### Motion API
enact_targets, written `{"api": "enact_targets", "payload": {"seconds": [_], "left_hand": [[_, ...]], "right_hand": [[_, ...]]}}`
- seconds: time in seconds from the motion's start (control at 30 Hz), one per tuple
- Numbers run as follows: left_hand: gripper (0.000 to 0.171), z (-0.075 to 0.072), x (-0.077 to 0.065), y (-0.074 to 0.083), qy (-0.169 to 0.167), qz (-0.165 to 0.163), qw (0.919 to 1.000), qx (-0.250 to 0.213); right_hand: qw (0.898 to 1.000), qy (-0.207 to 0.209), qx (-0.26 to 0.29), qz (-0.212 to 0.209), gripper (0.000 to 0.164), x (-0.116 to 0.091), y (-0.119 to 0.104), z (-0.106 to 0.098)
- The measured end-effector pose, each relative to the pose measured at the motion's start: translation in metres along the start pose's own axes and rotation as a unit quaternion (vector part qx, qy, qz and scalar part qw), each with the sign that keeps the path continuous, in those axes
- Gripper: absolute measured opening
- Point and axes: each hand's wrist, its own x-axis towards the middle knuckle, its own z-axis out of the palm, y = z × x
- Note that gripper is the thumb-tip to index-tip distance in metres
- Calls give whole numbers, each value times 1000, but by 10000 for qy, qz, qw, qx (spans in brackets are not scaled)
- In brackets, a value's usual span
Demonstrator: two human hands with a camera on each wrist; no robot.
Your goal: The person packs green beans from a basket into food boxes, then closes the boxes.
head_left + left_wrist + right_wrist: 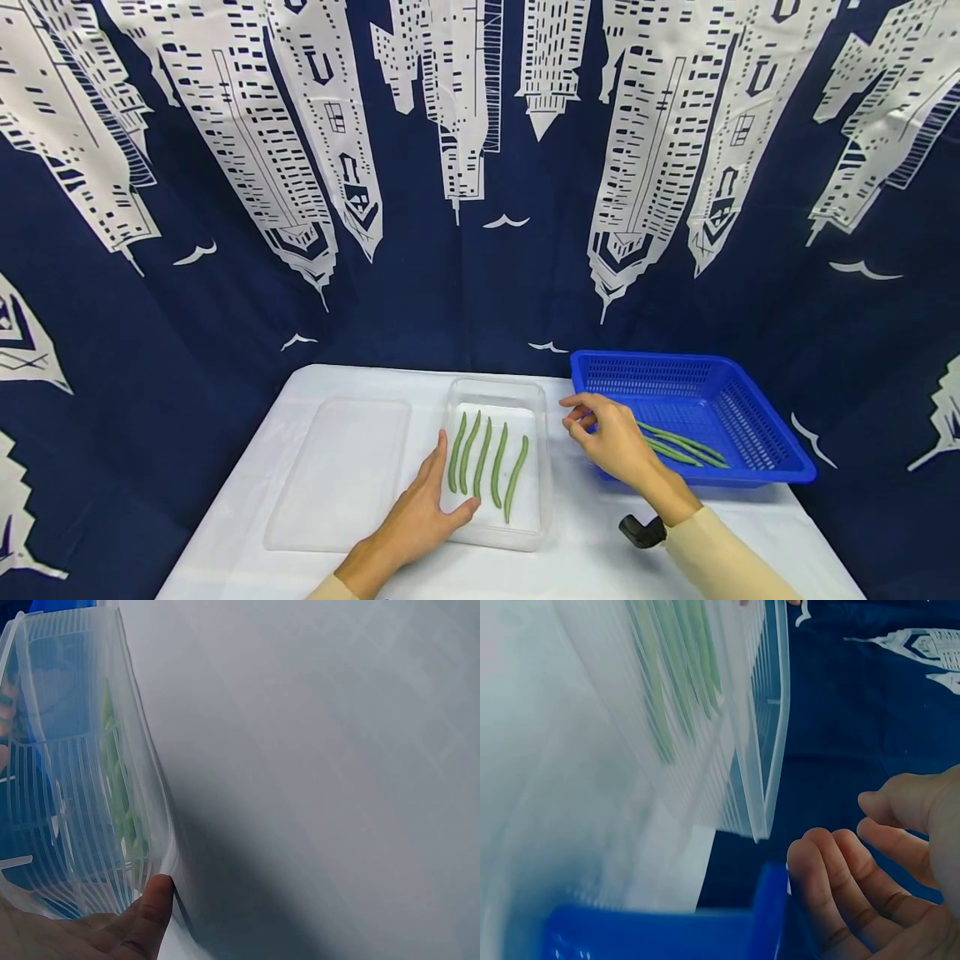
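Several green beans (480,467) lie side by side in a clear plastic container (538,533). My left hand (423,512) is at the container's near left corner, fingers extended along its side wall and thumb spread over the near end. In the left wrist view a fingertip (159,889) touches the container's lower edge. My right hand (618,437) is raised over the left side of a blue plastic basket (772,479), fingers loosely bent and holding nothing. More green beans (686,450) lie in that basket, partly hidden behind the right hand.
A flat translucent lid (337,475) lies on the white table (247,508), left of the container. Behind the table hangs a dark blue cloth (465,292) printed with white buildings. A black strap mount (642,531) is on the right wrist.
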Motion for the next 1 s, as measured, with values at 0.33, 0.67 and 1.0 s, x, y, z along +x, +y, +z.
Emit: {"api": "enact_targets", "payload": {"seconds": [0.33, 0.67, 1.0], "left_hand": [[120, 6, 1, -3, -169, -108, 9998, -61], [119, 4, 0, -3, 46, -56, 10000, 43], [118, -1, 0, -5, 13, -129, 9999, -47]], "right_hand": [[9996, -75, -270, 82, 26, 7, 32, -39], [9914, -989, -855, 69, 34, 36, 88, -85], [9619, -2630, -717, 198, 49, 58, 128, -93]]}}
